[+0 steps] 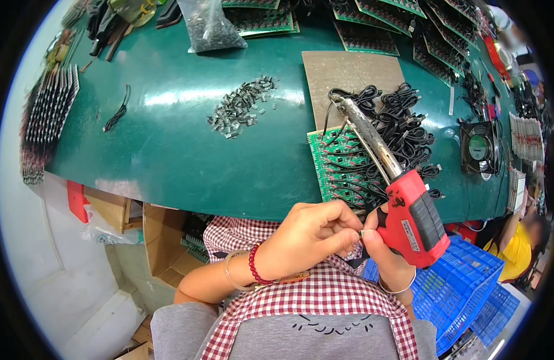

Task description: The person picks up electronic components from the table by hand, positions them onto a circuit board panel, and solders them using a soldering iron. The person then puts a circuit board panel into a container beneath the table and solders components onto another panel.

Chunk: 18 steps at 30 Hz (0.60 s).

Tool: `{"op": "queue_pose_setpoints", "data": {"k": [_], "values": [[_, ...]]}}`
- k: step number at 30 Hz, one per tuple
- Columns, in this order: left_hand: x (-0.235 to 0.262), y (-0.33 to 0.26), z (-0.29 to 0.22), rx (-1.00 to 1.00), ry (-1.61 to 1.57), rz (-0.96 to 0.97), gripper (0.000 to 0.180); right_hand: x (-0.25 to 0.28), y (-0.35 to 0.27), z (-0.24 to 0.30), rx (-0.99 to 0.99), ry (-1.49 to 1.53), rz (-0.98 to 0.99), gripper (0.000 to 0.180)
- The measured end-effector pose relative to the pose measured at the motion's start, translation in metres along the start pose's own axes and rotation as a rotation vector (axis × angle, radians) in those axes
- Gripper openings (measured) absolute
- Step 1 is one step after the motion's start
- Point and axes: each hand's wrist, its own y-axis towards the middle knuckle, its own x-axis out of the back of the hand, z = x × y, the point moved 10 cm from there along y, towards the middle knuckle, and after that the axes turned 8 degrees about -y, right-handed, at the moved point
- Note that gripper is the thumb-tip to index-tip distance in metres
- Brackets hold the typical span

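My left hand (316,235) is closed in a pinch, its thumb and fingertips meeting my right hand's at a tiny pale thing (360,233), too small to name. My right hand (392,255) also carries a red soldering gun (414,219) with a black ribbed panel. The gun's long, worn metal barrel (370,135) points away from me, over a green circuit board panel (326,161) with black wires on it. Just right of that panel lies a heap of coiled black cables (403,123). My right hand's hold on the handle is partly hidden behind the gun.
A brown board (325,78) lies beneath the cables. Small metal-pinned parts (238,108) are piled mid-table, a single cable (118,111) to their left. Stacked circuit boards (373,39) and a bag of parts (210,30) line the back. A fan (480,147) stands right; blue crates (454,294) sit below.
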Motion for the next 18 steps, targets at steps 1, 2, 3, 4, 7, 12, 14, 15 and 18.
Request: {"op": "queue_pose_setpoints", "data": {"k": [1, 2, 3, 4, 7, 12, 14, 15, 18], "values": [[0.000, 0.000, 0.001, 0.002, 0.000, -0.003, 0.007, -0.004, 0.002, 0.004, 0.009, -0.066, 0.034, 0.023], [0.003, -0.001, -0.001, -0.032, 0.054, -0.034, 0.007, -0.008, 0.003, 0.006, 0.019, -0.132, 0.069, 0.008], [0.005, -0.001, -0.004, -0.066, 0.110, -0.065, 0.006, -0.009, 0.003, 0.003, 0.018, -0.129, 0.070, 0.008], [0.006, -0.001, -0.005, -0.065, 0.112, -0.067, 0.006, -0.007, 0.003, 0.002, 0.058, -0.217, 0.034, 0.009], [0.007, 0.000, -0.011, -0.096, 0.365, -0.023, 0.006, -0.004, 0.003, 0.004, 0.107, -0.297, 0.002, 0.012], [0.072, 0.025, -0.008, 0.063, 0.165, -0.241, 0.005, 0.027, -0.006, -0.014, 0.073, 0.104, -0.113, 0.045], [0.101, 0.038, -0.010, 0.019, 0.201, -0.274, 0.008, 0.039, -0.007, -0.016, 0.061, 0.049, -0.117, 0.046], [0.107, 0.044, -0.009, 0.029, 0.223, -0.277, 0.009, 0.042, -0.008, -0.018, 0.056, 0.050, -0.119, 0.046], [0.114, 0.052, -0.006, 0.089, 0.266, -0.286, 0.009, 0.043, -0.013, -0.032, -0.048, -0.016, -0.108, 0.046]]}}
